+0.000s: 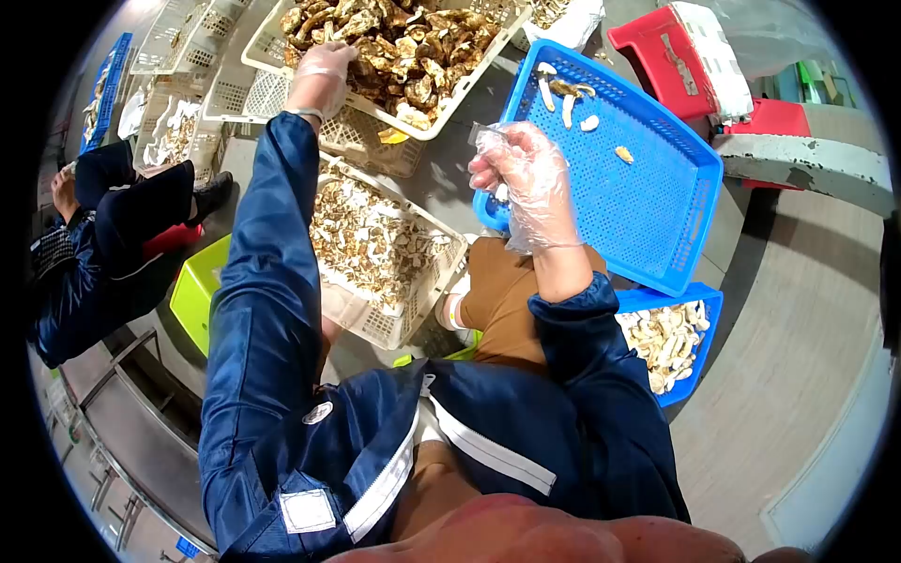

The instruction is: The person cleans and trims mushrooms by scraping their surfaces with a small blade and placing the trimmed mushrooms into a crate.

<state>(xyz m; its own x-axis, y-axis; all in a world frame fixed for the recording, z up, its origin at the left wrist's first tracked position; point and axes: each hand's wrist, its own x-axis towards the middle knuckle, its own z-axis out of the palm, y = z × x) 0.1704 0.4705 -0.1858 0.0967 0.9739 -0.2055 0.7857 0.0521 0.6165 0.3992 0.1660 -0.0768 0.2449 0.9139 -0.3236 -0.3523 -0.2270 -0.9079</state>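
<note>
- Plastic gloves (544, 220), thin and clear, cover both grips, probably for food cleanliness.
- Left grip (324, 75): fingers bent at the edge of the mushrooms (422, 56); whether they pinch one cannot be told.
- Right grip (511, 169): fingers curled around what appears to be a small blade (482, 134), its end projecting past the fingers, presumably to leave the edge usable.
- Mushrooms: heaped at and to the right of the left grip, in a white crate (427, 133); whole, knobbly, mottled brown, paler in patches.
- Blue basket (638, 220): right of the right grip, apparently placed within short reach; holds a few pale pieces.
- Chopped slices (375, 239): between both grips, nearer the body; cream with brown edges.
</note>
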